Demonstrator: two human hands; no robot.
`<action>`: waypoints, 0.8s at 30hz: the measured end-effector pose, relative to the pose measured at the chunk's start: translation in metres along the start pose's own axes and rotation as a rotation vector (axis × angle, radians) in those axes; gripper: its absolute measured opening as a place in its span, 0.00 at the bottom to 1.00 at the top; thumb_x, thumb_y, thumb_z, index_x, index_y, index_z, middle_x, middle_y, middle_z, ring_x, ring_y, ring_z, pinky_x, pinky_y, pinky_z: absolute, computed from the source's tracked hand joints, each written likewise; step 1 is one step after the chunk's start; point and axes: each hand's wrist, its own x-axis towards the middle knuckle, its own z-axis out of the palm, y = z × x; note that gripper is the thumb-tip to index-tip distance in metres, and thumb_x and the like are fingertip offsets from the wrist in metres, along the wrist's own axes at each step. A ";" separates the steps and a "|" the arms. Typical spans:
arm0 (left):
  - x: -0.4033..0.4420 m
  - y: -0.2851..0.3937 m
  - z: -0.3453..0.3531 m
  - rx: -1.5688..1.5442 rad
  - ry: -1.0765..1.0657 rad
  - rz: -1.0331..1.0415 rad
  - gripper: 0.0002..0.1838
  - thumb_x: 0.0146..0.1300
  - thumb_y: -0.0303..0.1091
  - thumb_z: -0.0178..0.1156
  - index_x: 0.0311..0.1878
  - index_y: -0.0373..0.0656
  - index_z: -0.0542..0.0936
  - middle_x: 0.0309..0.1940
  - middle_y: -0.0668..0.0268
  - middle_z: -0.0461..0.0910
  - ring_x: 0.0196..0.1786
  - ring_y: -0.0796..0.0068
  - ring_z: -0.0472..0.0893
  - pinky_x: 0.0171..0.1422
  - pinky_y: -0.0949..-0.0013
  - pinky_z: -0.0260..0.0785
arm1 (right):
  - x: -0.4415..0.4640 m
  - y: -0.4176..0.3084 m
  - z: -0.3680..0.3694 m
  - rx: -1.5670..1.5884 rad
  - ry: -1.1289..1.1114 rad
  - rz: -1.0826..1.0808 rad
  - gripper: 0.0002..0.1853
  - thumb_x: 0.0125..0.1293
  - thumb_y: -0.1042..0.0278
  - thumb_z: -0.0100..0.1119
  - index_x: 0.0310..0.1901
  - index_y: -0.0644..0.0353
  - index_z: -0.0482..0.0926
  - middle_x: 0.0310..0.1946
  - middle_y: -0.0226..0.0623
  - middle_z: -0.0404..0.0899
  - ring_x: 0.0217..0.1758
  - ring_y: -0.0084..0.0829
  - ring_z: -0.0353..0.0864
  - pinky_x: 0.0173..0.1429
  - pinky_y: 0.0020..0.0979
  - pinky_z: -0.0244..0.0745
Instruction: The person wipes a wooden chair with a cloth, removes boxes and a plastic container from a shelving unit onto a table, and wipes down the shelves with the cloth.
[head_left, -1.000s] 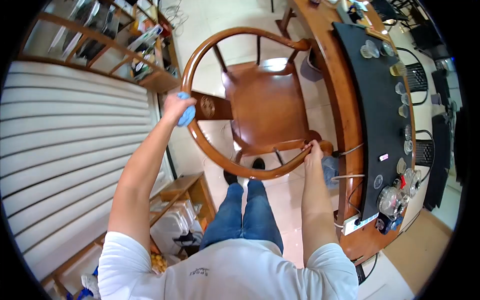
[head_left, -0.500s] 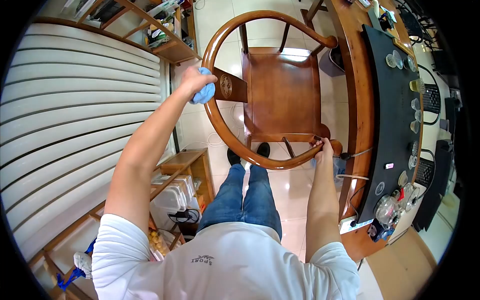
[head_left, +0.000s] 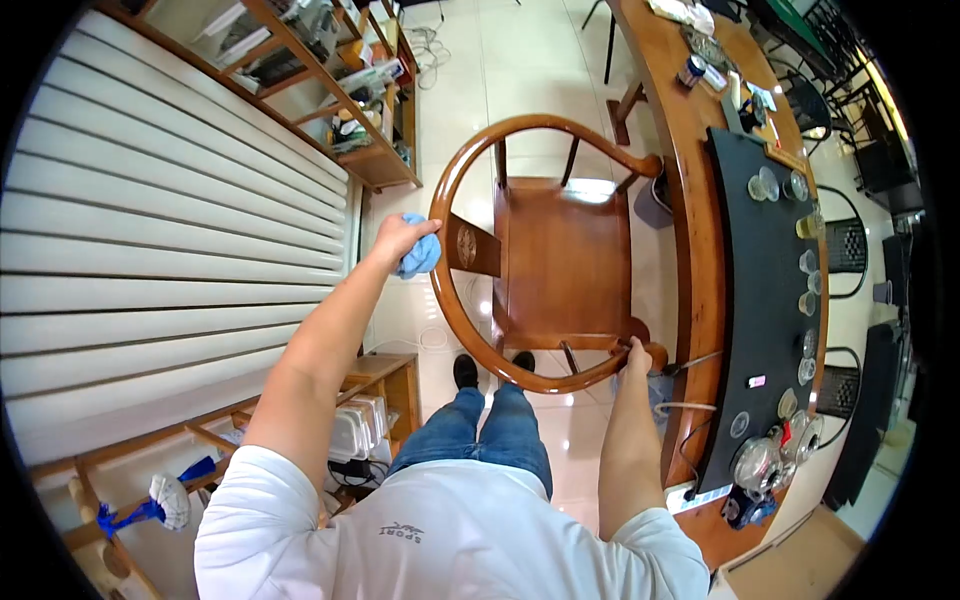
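Observation:
A polished brown wooden armchair (head_left: 566,262) with a curved horseshoe rail stands in front of me, its carved back panel on the left. My left hand (head_left: 400,237) is closed on a blue cloth (head_left: 421,256), which rests against the outer side of the rail at the chair's back. Near the front end of the close armrest, my right hand (head_left: 635,360) is wrapped on the wood. Some of its fingers are hidden behind the palm.
To the right runs a long wooden table (head_left: 686,250) with a black tray (head_left: 728,330), several glass cups and a glass teapot (head_left: 757,465). A white slatted radiator (head_left: 180,240) is on the left. Shelves (head_left: 385,375) stand near my left side, and a bin (head_left: 655,205) beside the table.
The view has tilted up, so chair and table sit lower in it. Both hands remain at the chair, the left with the cloth at the back rail, the right on the armrest.

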 end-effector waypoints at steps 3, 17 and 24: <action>0.000 0.008 -0.015 -0.154 -0.055 0.061 0.27 0.70 0.39 0.65 0.13 0.46 0.70 0.08 0.62 0.70 0.09 0.62 0.71 0.16 0.58 0.64 | -0.145 -0.089 0.030 -0.838 0.515 -0.258 0.31 0.60 0.57 0.72 0.57 0.73 0.77 0.52 0.50 0.82 0.52 0.42 0.83 0.61 0.42 0.77; -0.045 0.092 0.060 -0.595 -0.298 0.377 0.23 0.80 0.53 0.50 0.61 0.43 0.74 0.52 0.63 0.78 0.55 0.75 0.77 0.65 0.68 0.69 | -0.438 -0.213 0.239 0.010 -0.811 -0.953 0.29 0.77 0.55 0.56 0.72 0.65 0.69 0.70 0.51 0.66 0.73 0.46 0.67 0.77 0.40 0.60; 0.061 0.138 -0.048 -0.662 -0.424 0.346 0.21 0.80 0.46 0.45 0.64 0.42 0.70 0.55 0.63 0.75 0.57 0.74 0.75 0.66 0.69 0.68 | -0.489 -0.243 0.376 -0.134 -0.722 -0.954 0.28 0.68 0.63 0.65 0.69 0.58 0.75 0.70 0.58 0.61 0.73 0.50 0.64 0.75 0.43 0.62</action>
